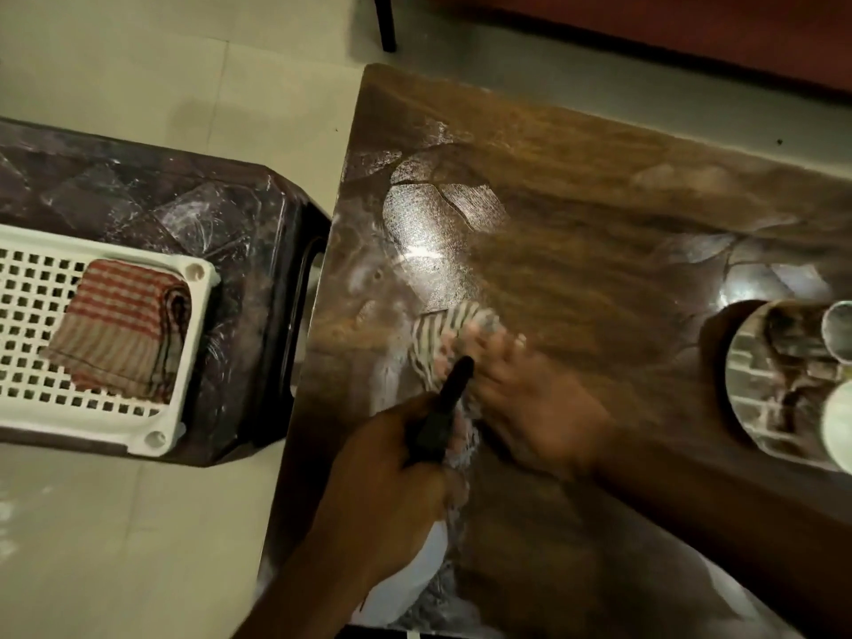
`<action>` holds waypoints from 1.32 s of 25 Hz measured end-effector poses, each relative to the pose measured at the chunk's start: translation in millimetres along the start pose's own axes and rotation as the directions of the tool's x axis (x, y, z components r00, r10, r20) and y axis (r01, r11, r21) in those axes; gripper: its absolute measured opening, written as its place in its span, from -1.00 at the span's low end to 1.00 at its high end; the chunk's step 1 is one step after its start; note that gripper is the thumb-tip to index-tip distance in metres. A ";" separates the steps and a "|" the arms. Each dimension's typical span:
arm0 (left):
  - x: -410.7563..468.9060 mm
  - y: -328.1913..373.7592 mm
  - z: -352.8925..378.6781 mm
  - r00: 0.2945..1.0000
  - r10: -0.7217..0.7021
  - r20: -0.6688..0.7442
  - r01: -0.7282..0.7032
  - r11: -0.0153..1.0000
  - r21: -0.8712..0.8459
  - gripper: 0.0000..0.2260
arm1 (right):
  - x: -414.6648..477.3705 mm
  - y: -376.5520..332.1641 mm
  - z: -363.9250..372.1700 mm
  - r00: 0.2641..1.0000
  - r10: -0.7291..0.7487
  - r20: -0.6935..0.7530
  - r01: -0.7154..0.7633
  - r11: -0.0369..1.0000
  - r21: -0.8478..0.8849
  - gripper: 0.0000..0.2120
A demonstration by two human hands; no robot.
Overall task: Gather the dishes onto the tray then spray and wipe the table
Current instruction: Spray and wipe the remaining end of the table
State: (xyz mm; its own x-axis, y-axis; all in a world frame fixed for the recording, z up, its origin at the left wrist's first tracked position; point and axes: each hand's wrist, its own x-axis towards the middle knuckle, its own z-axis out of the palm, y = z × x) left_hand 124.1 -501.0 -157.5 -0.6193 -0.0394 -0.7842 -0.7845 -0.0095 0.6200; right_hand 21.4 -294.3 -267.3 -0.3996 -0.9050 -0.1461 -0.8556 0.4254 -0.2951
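My left hand [392, 481] grips a spray bottle [445, 408] with a black nozzle and a white body, held low over the brown wooden table [576, 200]. My right hand [530, 398] presses flat on a striped cloth [438, 334] on the tabletop, blurred by motion. Wet streaks shine on the wood near the cloth. A round steel tray [756, 385] holding steel dishes sits at the table's right edge, partly cut off by the frame.
To the left stands a dark stool [221, 223] carrying a white perforated basket [27, 315] with a folded red-checked towel [124, 329]. Pale tiled floor [138, 523] lies between stool and table. A dark chair leg [385, 20] stands at the far side.
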 end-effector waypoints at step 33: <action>-63.3 -57.9 -31.3 0.950 -0.045 -0.309 0.015 0.995 -0.100 -0.55 | 113.2 -36.8 -29.1 0.662 -0.658 0.358 0.708 0.706 -0.013 -0.45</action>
State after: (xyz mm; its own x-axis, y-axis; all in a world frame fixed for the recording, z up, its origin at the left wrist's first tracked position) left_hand 209.7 -529.2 -143.0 -0.5431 -0.3456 -0.7652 -0.7865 -0.1098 0.6078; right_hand -2.0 -412.6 -245.5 0.4162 -0.8770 -0.2402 -0.8911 -0.3409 -0.2995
